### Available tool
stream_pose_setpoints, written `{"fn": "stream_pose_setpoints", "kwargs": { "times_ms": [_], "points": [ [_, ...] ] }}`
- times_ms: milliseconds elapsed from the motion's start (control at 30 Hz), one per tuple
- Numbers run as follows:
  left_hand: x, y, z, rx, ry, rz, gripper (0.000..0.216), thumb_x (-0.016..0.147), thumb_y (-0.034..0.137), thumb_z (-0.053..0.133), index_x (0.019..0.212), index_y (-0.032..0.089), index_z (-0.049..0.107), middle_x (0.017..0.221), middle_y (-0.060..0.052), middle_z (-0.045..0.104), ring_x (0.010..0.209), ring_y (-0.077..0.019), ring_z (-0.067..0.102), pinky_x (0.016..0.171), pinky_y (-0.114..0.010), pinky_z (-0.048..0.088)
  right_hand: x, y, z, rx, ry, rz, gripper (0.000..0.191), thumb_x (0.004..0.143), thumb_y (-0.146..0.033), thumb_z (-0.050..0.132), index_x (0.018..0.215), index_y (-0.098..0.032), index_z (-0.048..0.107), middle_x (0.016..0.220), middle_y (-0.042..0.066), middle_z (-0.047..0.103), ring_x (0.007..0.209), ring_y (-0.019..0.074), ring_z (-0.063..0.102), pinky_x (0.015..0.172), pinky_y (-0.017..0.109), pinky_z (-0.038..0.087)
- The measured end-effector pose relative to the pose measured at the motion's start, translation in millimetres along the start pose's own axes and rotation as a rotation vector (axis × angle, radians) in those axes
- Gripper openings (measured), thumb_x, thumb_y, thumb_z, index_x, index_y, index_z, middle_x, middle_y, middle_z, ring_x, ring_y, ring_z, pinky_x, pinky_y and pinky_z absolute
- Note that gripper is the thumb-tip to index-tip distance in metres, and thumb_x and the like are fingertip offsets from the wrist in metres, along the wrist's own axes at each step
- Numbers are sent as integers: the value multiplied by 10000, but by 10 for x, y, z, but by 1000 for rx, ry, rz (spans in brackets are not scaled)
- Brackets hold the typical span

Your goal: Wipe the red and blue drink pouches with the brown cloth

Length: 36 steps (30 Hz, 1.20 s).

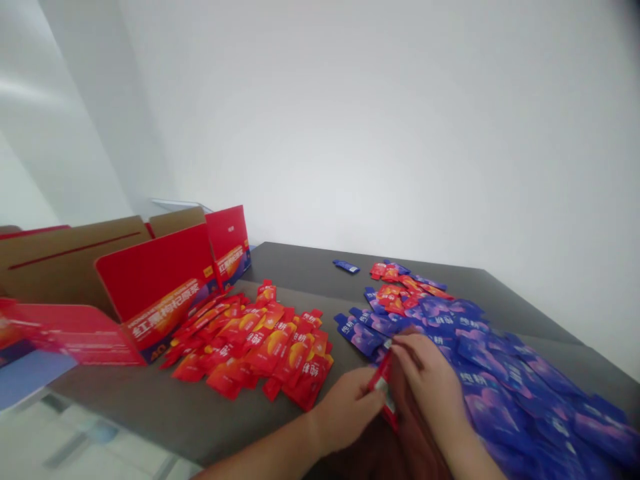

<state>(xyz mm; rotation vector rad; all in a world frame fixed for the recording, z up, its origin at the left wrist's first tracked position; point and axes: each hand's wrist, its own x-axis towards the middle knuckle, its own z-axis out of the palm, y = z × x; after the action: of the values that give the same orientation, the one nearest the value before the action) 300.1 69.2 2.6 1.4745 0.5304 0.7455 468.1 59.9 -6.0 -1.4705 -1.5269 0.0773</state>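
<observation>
My left hand and my right hand meet near the table's front edge. Both pinch a small stack of red sachets held upright between them. To the left of my hands lies a spread of several red sachets. On the right, a large heap of blue sachets runs along the table, with a few red ones mixed in at its far end.
An open red carton with raised flaps stands at the left on the dark table. Behind it is brown cardboard. One blue sachet lies alone at the back. A white wall rises behind.
</observation>
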Motion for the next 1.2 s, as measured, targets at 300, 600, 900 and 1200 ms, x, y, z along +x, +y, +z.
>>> {"fn": "stream_pose_setpoints", "kwargs": {
  "times_ms": [300,600,900,1200],
  "points": [
    [-913,553,-799,759,608,161,206,870,268,466,892,183,652,928,-70,693,893,-222,631,820,-321,495,77,105,-68,188,46,163,320,832,-488,514,911,-235,693,987,62,713,949,250,643,851,386,497],
    [-871,1058,-2007,1800,164,-119,245,826,115,466,987,143,648,1182,-148,654,1081,-254,609,964,-368,442,31,46,55,237,-141,68,281,861,-443,505,926,-247,695,996,67,712,962,252,641,870,406,482],
    [-1005,1228,-2023,1823,131,-255,210,878,250,446,780,194,623,849,-64,700,787,-217,660,693,-285,468,29,10,38,259,-155,40,277,865,-438,503,917,-248,697,987,66,710,960,246,642,870,400,485],
    [-672,798,-835,1312,117,64,450,904,219,436,1347,292,464,1354,-30,559,1234,-211,518,1042,-359,384,-21,-116,97,335,-223,13,237,864,-385,520,942,-238,690,978,59,707,950,232,637,887,390,474]
  ]
}}
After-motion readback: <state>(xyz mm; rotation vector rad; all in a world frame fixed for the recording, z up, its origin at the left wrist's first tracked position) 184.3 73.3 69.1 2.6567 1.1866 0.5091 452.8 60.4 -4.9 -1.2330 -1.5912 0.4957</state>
